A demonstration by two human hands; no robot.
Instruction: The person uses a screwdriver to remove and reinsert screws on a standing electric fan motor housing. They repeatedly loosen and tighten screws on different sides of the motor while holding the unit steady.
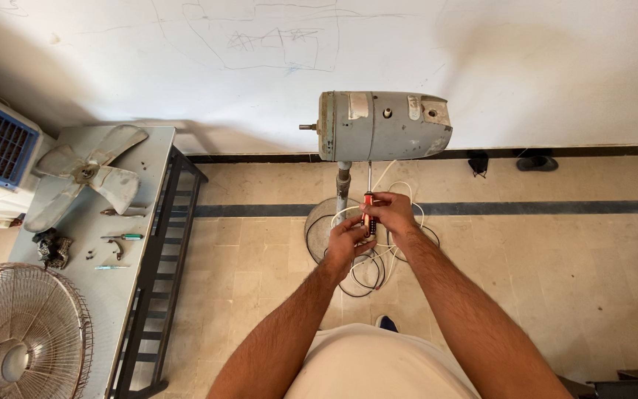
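Head view: the work in hand looks like the wiring or fastening stage on a stripped pedestal fan. The grey fan motor housing stands on its pole in the middle of the frame, bare spindle pointing to 9 o'clock, with no blade or guard fitted. Just below it, at 6 o'clock from the housing, both hands meet in front of the pole.

The right hand is curled closed around the red-and-black handle of a screwdriver, whose thin shaft rises toward the underside of the housing. The left hand is also curled narrow, fingertips pressed against the lower end of the same handle; whether it pinches a wire as well I cannot tell. White and black cables loop down from the motor and lie on the tiled floor around the round fan base.

As a judgement, the next move calls for a steady tip placement under the housing, keeping the shaft upright and the loose cable out of the way.

At 9 o'clock, well apart from the hands, a grey tabletop carries the removed fan blade, small hand tools and a dark part. A wire fan guard lies at 8 o'clock.
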